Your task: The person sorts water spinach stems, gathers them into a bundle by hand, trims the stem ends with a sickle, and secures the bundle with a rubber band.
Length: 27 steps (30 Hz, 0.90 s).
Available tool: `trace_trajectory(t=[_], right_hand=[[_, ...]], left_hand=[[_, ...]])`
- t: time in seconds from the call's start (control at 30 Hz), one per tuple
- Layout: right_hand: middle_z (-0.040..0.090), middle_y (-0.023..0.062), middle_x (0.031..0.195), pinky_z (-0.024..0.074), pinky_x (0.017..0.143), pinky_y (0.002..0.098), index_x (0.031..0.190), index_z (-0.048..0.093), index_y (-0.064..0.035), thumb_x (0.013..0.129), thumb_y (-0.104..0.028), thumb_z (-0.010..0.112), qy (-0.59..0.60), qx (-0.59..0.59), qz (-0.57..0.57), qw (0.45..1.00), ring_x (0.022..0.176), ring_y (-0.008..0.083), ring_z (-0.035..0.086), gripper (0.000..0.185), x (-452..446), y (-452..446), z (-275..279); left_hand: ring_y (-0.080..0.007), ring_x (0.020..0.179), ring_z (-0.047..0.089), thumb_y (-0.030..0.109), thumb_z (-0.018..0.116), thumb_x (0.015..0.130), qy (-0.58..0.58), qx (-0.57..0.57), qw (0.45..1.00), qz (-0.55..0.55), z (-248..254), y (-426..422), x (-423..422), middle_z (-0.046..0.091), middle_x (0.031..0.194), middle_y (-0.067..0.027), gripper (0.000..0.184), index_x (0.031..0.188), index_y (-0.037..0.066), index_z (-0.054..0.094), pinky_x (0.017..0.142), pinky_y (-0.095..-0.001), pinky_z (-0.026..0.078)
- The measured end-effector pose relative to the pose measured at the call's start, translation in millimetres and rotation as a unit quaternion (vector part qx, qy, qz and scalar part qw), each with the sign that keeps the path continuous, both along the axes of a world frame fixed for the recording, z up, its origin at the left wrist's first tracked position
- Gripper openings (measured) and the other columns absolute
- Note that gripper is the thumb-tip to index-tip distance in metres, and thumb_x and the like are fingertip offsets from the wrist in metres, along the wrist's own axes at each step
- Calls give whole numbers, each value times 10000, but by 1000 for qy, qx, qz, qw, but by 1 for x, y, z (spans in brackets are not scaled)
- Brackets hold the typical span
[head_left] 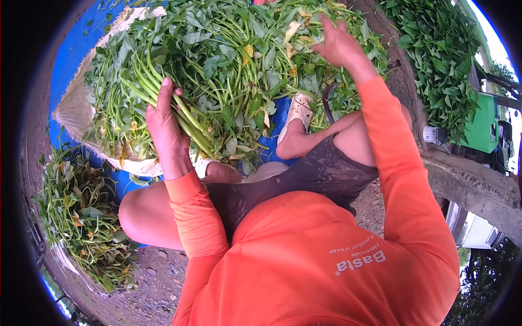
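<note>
My left hand (pixel 165 117) is closed around a bundle of long green stems (pixel 187 117), with the thumb across them. Under and beyond it spreads a large heap of leafy green stems (pixel 228 60), some leaves yellow. My right hand (pixel 338 44) is over the heap's upper right part, fingers spread and apart, with nothing visible in it. Pale withered leaves (pixel 291 38) lie just left of that hand.
The heap rests on pale sacking (pixel 76 111) over a blue sheet (pixel 68 70). A smaller pile of stems (pixel 87 217) is at the lower left. More leafy greens (pixel 435 65) and a green container (pixel 484 125) stand at the right, near a concrete ledge (pixel 473 176).
</note>
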State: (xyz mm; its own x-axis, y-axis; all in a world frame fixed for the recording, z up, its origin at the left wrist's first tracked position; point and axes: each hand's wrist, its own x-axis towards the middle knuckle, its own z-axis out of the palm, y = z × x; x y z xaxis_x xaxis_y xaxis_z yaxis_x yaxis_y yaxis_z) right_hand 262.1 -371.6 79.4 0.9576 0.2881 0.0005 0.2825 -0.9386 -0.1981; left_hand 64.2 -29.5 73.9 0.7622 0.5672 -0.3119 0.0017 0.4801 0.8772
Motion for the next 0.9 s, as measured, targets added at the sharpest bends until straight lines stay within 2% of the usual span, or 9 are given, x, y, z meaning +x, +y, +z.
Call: trace_trajectory(t=[0.07, 0.17, 0.2, 0.3, 0.37, 0.57, 0.7, 0.8, 0.9], right_hand=[[769, 217, 1046, 615, 837, 426, 1115, 723, 82, 997, -182, 651, 52, -138, -106, 983, 898, 246, 745, 298, 40, -15, -27], [763, 187, 867, 601, 686, 398, 956, 732, 58, 934, -135, 654, 352, 87, -185, 913, 664, 248, 706, 209, 43, -12, -121], [730, 154, 745, 565, 605, 368, 908, 738, 38, 933, -135, 615, 423, 29, -158, 892, 549, 245, 643, 214, 35, -11, -159], [770, 260, 1162, 575, 965, 431, 1092, 757, 86, 903, -232, 726, 238, 56, -265, 933, 1070, 369, 751, 371, -12, -3, -231], [758, 240, 1156, 557, 984, 416, 1004, 761, 21, 877, -278, 791, 253, 65, -237, 936, 1096, 347, 729, 326, -11, -8, -282], [736, 83, 939, 532, 825, 362, 895, 697, -83, 905, -303, 850, 306, 178, -193, 915, 896, 237, 696, 268, 6, -8, -220], [733, -40, 980, 533, 841, 323, 1056, 671, -152, 944, -303, 852, 401, 384, -203, 807, 918, 99, 694, 261, 11, 7, -87], [757, 0, 1070, 553, 903, 312, 1174, 702, -121, 965, -294, 833, 387, 415, -165, 807, 1031, 119, 710, 302, 12, 3, -28], [615, 126, 1431, 500, 1056, 466, 1429, 563, -66, 1009, -385, 759, 359, 395, -221, 816, 1255, 299, 626, 563, 14, -3, -62]], left_hand=[[-53, 547, 550, 250, 740, 1042, -2, 1, 1000, 4, 10, -7, 4, 689, 797, -3, 170, 1035, 92, 678, 470, -199, 418], [-49, 547, 553, 260, 756, 1028, 16, 4, 999, -28, 7, -9, 7, 695, 804, -2, 180, 1028, 94, 685, 477, -196, 427], [-49, 546, 553, 263, 760, 1025, 22, 9, 999, -34, 6, -10, 9, 697, 804, -2, 181, 1026, 96, 687, 478, -197, 429], [-48, 572, 555, 281, 774, 1016, 40, 10, 998, -49, 6, -11, 10, 693, 802, 9, 201, 1040, 104, 681, 498, -201, 431], [-53, 575, 556, 292, 780, 1011, 52, 12, 997, -55, 4, -10, 9, 687, 797, 14, 210, 1030, 108, 682, 494, -209, 435], [-61, 545, 547, 300, 771, 1016, 42, -7, 998, -47, 8, -7, 14, 685, 787, 3, 219, 1042, 106, 672, 482, -216, 430], [-62, 538, 548, 308, 767, 1019, 38, -12, 998, -42, 9, -4, 15, 687, 789, 4, 225, 1052, 113, 660, 485, -224, 428], [-62, 536, 549, 314, 776, 1011, 22, -18, 998, -54, 9, -3, 16, 688, 777, 14, 223, 1034, 121, 668, 486, -221, 426], [-62, 535, 548, 317, 784, 1005, 17, -28, 998, -61, 14, -7, 10, 690, 773, 19, 221, 1016, 126, 673, 485, -220, 423]])
